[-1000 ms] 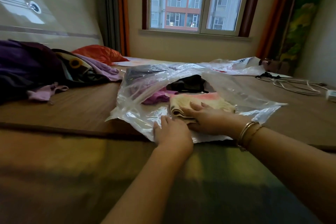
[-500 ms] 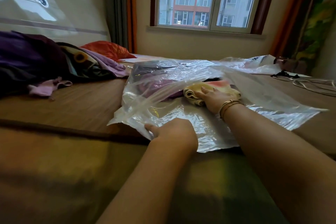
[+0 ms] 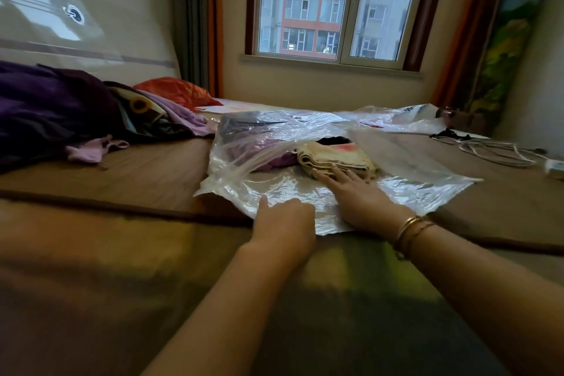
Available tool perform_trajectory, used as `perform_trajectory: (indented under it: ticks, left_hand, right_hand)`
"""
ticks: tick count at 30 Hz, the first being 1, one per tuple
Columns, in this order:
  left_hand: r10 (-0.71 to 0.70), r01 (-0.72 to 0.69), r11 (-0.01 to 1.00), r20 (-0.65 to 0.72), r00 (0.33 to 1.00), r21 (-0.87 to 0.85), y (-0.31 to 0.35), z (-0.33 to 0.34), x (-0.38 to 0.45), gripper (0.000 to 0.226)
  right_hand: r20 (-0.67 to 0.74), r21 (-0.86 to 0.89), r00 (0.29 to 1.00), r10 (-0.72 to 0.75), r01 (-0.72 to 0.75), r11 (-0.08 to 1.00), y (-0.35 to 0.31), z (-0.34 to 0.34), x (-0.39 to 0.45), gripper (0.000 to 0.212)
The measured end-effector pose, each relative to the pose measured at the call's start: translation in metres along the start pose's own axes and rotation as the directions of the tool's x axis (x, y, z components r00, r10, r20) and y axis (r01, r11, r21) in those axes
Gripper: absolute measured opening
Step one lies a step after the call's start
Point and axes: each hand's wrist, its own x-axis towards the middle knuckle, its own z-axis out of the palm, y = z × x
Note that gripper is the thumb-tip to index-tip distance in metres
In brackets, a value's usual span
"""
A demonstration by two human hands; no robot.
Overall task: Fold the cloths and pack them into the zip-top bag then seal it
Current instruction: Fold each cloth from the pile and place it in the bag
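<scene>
A large clear zip-top bag [image 3: 274, 189] lies open on the bed, its mouth facing me. Inside it are a purple cloth [image 3: 271, 159], a black cloth [image 3: 332, 140] further back and a folded cream cloth with a pink patch [image 3: 338, 156]. My right hand [image 3: 357, 195] lies flat on the bag's lower sheet, and its straight fingertips touch the cream cloth's near edge. My left hand [image 3: 283, 223] grips the bag's near edge with curled fingers, thumb raised.
A pile of purple and dark clothes [image 3: 45, 107] and an orange pillow [image 3: 177, 91] lie on the left. Another plastic bag [image 3: 406, 116] sits behind, with white cables [image 3: 494, 152] at the right. A window is on the far wall.
My right hand pushed the cream cloth deeper into the bag, then drew back so only its fingertips touch the cloth. My left hand stayed on the bag's near edge.
</scene>
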Motion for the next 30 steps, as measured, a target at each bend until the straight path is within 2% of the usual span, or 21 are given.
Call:
perform_trajectory:
  ticks: [2, 4, 7, 9, 11, 15, 19, 24, 27, 30]
  left_hand:
    - [0.057, -0.062, 0.996, -0.075, 0.996, -0.07, -0.005, -0.004, -0.019, 0.033]
    - [0.058, -0.091, 0.976, -0.165, 0.985, -0.198, -0.012, -0.01, -0.039, 0.034]
    - [-0.016, -0.109, 0.916, -0.307, 0.952, -0.386, -0.027, -0.024, -0.062, 0.026]
    - [-0.099, -0.115, 0.877, -0.409, 0.907, -0.466, -0.042, -0.035, -0.072, 0.02]
    - [-0.199, -0.065, 0.861, -0.452, 0.87, -0.504, -0.062, -0.047, -0.082, 0.017]
    - [-0.411, 0.116, 0.815, -0.425, 0.807, -0.568, -0.118, -0.059, -0.1, 0.018]
    - [-0.602, 0.251, 0.699, -0.363, 0.711, -0.669, -0.173, -0.067, -0.115, 0.024]
    - [-0.758, 0.447, 0.589, -0.269, 0.594, -0.673, -0.234, -0.07, -0.124, 0.031]
    - [-0.79, 0.496, 0.559, -0.245, 0.562, -0.665, -0.274, -0.067, -0.126, 0.033]
    - [-0.79, 0.48, 0.549, -0.237, 0.566, -0.685, -0.304, -0.064, -0.123, 0.032]
  right_hand:
    - [-0.061, 0.07, 0.998, 0.003, 0.001, 0.998, -0.013, -0.003, -0.025, 0.081]
    - [-0.181, 0.132, 0.983, 0.001, 0.023, 0.991, -0.029, -0.006, -0.05, 0.072]
    - [-0.385, 0.19, 0.922, -0.034, 0.115, 0.975, -0.054, -0.015, -0.078, 0.052]
    - [-0.46, 0.241, 0.884, -0.08, 0.211, 0.947, -0.076, -0.027, -0.086, 0.041]
    - [-0.494, 0.305, 0.858, -0.14, 0.321, 0.897, -0.104, -0.041, -0.089, 0.032]
    - [-0.494, 0.401, 0.822, -0.282, 0.504, 0.765, -0.171, -0.057, -0.086, 0.022]
    - [-0.433, 0.503, 0.837, -0.334, 0.532, 0.681, -0.241, -0.057, -0.051, 0.028]
    - [-0.311, 0.577, 0.905, -0.292, 0.423, 0.699, -0.321, -0.043, 0.032, 0.03]
    - [-0.264, 0.586, 0.915, -0.307, 0.404, 0.703, -0.355, -0.037, 0.087, 0.034]
    - [-0.149, 0.517, 0.901, -0.407, 0.421, 0.745, -0.378, -0.034, 0.136, 0.037]
